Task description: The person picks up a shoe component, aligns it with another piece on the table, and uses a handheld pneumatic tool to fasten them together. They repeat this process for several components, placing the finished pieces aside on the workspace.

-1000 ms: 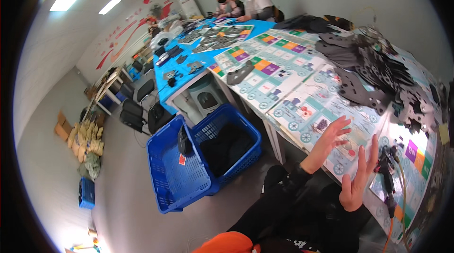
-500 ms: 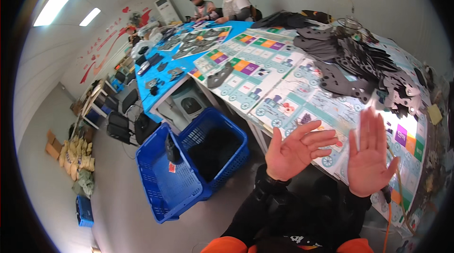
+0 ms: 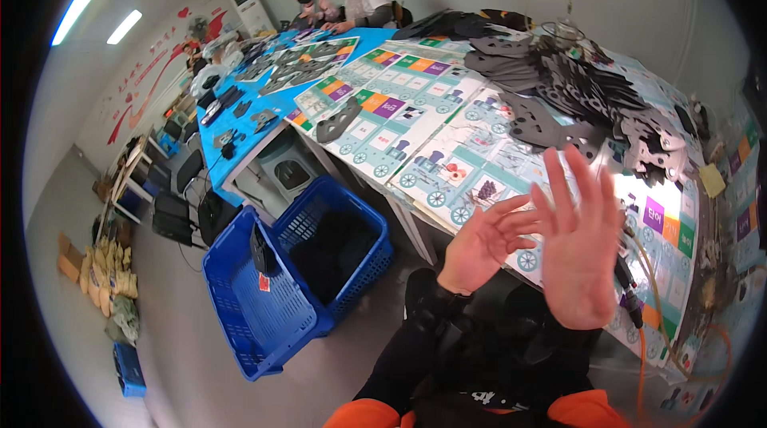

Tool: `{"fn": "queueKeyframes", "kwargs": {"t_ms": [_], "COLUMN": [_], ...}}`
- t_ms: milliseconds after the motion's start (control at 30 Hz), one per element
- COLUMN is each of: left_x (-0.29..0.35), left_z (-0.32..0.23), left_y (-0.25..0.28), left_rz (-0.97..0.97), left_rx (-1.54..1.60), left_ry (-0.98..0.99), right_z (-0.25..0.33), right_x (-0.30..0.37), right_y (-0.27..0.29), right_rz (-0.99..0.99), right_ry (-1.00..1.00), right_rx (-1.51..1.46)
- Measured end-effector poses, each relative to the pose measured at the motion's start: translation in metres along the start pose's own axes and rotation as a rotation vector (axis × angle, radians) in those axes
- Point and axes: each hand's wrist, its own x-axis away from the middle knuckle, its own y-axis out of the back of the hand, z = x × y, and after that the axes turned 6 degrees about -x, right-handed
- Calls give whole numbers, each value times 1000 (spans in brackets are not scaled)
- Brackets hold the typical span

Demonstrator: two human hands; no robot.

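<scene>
Both of my hands are raised, empty, over the near edge of the table covered in printed sheets [image 3: 431, 128]. My left hand [image 3: 489, 246] is open with its fingers spread toward the right. Just beside it, my right hand [image 3: 579, 248] stands upright and open, its fingertips pointing up; it overlaps the left fingertips in the picture, and whether they touch I cannot tell. Beyond the hands lies a heap of dark grey, flat cut pieces with holes [image 3: 587, 88]. One such grey piece [image 3: 339, 119] lies alone farther left. Right of my right hand is a dark tool [image 3: 629, 296] with an orange cord.
Two blue plastic crates [image 3: 264, 312] stand on the floor to the left, one tilted against the other, which contains black material. A blue-covered table [image 3: 264, 100] continues at the far left, where two people sit. Chairs [image 3: 172, 216] stand farther left.
My right hand has moved left, close to my left hand, and its fingers have spread. The whole view has shifted a little, so the scene sits farther left.
</scene>
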Motion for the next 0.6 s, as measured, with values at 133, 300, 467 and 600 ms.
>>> {"fn": "queueKeyframes", "kwargs": {"t_ms": [133,300,467,600], "left_x": [-24,5,10,26], "left_z": [23,6,-15,-55], "left_y": [-7,3,-3,-17], "left_rz": [22,-132,-168,-747], "left_rx": [-384,-743,-228,-1577], "left_ry": [139,125,-44,-746], "right_z": [-13,18,21,-12], "right_x": [27,11,-1,34], "right_y": [-60,-36,44,58], "right_rz": [1370,870,645,378], "right_ry": [-264,-46,-435,-445], "right_rx": [284,1285,1569,1515]}}
